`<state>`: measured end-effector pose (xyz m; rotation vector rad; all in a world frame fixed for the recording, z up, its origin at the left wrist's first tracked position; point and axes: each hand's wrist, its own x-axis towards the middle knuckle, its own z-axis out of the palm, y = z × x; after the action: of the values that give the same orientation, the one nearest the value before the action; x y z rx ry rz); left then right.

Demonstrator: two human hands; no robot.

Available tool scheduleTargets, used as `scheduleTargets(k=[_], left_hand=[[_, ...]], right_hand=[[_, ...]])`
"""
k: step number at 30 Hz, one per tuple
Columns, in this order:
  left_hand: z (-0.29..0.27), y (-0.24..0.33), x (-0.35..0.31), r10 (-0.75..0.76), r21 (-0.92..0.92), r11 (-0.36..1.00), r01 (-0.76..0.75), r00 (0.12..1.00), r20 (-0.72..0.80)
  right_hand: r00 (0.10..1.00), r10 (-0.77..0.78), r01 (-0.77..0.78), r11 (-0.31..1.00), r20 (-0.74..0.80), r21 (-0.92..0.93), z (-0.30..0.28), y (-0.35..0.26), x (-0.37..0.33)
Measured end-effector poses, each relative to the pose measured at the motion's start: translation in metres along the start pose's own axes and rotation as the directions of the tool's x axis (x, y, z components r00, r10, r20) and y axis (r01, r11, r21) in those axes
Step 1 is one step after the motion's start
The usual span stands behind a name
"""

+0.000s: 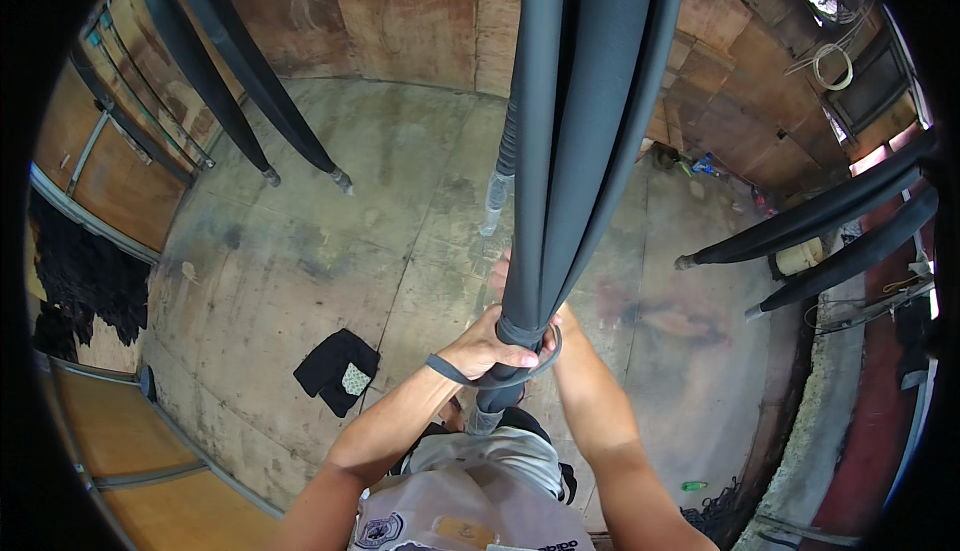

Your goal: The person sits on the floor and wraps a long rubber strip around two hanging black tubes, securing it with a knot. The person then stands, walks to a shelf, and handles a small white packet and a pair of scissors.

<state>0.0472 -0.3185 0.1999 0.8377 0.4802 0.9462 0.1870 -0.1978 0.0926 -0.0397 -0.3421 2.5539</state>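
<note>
Left hand (pixel 487 348) fingers clench the dark sleeved pole (pixel 560 151); right hand (pixel 553 323) (mostly hidden) grip unclear.

Two hands grip one upright bundle of dark foam-sleeved pipes (pixel 575 121) in the middle: the left hand (pixel 485 349) and the right hand (pixel 552 323), with one dark strap (pixel 470 376) looped around the bundle's lower end. Four more sleeved pipes lean in, two at the far left (pixel 235 61) and two at the right (pixel 820 231). One black cloth (pixel 335 369) lies on the floor near left, and one white cable coil (pixel 832 66) hangs far right.
</note>
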Motion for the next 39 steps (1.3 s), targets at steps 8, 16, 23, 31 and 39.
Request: scheduleTargets(k=[8, 16, 23, 31, 39], left_hand=[[0.005, -0.006, -0.004, 0.132, 0.034, 0.991, -0.129, 0.985, -0.114], [0.007, -0.005, -0.009, 0.202, 0.150, 0.973, -0.174, 0.961, -0.190], [0.002, -0.004, -0.018, 0.245, 0.192, 0.959, -0.207, 0.949, -0.197], [-0.003, -0.001, -0.023, 0.227, 0.193, 0.963, -0.189, 0.955, -0.193], [-0.003, -0.012, -0.017, 0.338, 0.390, 0.890, -0.234, 0.914, -0.225]], right_hand=[[0.405, -0.914, -0.324, -0.113, -0.030, -0.939, 0.134, 0.045, -0.133], [0.742, -0.572, -0.339, -0.770, 0.349, -0.541, 0.168, 0.161, -0.107], [0.817, -0.517, -0.300, -0.760, 0.256, -0.577, 0.171, 0.175, -0.101], [-0.104, -0.993, -0.088, 0.066, -0.057, -0.994, 0.099, 0.052, -0.230], [0.810, -0.454, -0.351, 0.132, -0.371, -0.927, 0.169, 0.118, -0.139]])
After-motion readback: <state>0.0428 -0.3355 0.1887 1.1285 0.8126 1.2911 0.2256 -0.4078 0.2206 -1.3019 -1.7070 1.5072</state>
